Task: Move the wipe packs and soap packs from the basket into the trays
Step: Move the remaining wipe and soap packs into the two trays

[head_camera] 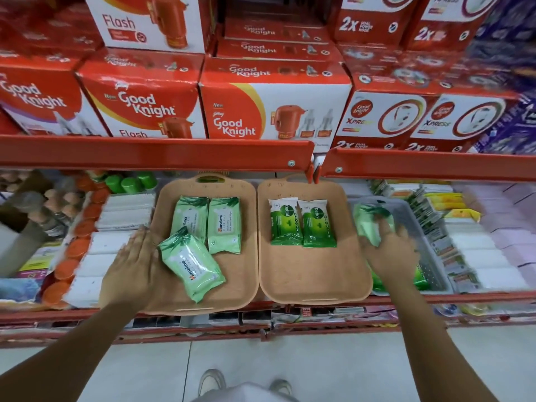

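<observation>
my right hand [390,250] is down in the grey basket [429,242], fingers curled round a pale green wipe pack [369,227] to lift it toward the tan trays [313,274] on my left, while my left hand [136,271], flat and empty, nudges a crooked wipe pack [191,266] straight.

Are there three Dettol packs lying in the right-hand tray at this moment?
No, the right-hand tray holds only two Dettol packs, side by side.
</observation>
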The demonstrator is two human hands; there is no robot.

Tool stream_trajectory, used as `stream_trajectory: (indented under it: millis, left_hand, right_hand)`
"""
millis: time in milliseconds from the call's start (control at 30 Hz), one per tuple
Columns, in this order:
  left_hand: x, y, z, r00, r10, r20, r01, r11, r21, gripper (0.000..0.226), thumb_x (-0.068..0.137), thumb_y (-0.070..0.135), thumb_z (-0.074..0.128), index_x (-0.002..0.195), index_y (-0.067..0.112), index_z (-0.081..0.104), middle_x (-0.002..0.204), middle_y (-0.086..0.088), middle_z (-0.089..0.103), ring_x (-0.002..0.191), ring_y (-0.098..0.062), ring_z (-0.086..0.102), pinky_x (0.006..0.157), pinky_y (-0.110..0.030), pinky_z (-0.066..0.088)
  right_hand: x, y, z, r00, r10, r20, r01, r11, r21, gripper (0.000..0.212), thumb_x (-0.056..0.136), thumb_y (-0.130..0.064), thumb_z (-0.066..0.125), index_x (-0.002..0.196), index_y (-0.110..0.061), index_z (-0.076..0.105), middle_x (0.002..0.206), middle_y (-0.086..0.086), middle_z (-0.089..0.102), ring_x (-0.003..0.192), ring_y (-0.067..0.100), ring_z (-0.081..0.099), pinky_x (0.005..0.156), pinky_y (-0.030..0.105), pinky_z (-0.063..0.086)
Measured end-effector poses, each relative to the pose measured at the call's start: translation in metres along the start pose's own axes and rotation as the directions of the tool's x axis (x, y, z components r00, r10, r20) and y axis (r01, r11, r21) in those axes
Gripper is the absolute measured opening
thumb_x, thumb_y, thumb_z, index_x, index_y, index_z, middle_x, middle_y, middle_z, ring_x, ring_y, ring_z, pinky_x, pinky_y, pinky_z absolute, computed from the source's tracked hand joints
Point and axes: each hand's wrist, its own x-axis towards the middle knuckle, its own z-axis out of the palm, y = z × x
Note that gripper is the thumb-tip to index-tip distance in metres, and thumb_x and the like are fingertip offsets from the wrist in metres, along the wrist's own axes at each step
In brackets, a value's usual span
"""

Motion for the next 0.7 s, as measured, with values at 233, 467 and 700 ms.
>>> stream_trajectory:
  millis: [233, 467, 700]
  left_hand:
    - [0.000, 0.009, -0.002, 1.000, 0.006, -0.012, -0.007, 0.999, -0.031, 0.059, 0.090, 0.032, 0.024, 0.136, 0.001, 0.040, 0.143, -0.020, 0.041, 0.133, -0.033, 0.037, 0.109, -0.042, 0.025]
    - [0.001, 0.005, -0.003, 1.000, 0.016, 0.008, -0.016, 1.000, -0.004, 0.059, 0.090, 0.032, 0.021, 0.137, 0.001, 0.039, 0.145, -0.019, 0.040, 0.133, -0.032, 0.037, 0.110, -0.034, 0.018]
    - [0.005, -0.004, -0.003, 1.000, 0.003, 0.006, -0.004, 1.000, 0.019, 0.057, 0.093, 0.031, 0.022, 0.140, 0.002, 0.036, 0.146, -0.016, 0.039, 0.134, -0.029, 0.037, 0.111, -0.035, 0.020]
  right_hand:
    - [-0.064, -0.133, 0.016, 0.920, -0.366, 0.140, 0.342, 0.924, 0.170, 0.060, 0.084, -0.047, 0.058, 0.139, -0.035, 0.039, 0.141, 0.010, 0.046, 0.124, 0.031, 0.046, 0.097, 0.044, 0.045]
    - [-0.096, -0.221, 0.073, 0.824, -0.505, 0.257, 0.522, 0.853, 0.006, 0.051, 0.092, -0.039, 0.046, 0.141, -0.032, 0.034, 0.141, 0.013, 0.041, 0.121, 0.032, 0.041, 0.096, 0.044, 0.035]
    - [-0.110, -0.229, 0.117, 0.770, -0.568, 0.290, 0.612, 0.786, -0.087, 0.062, 0.095, -0.025, 0.041, 0.151, -0.027, 0.015, 0.160, 0.015, 0.009, 0.143, 0.038, 0.013, 0.113, 0.053, 0.015]
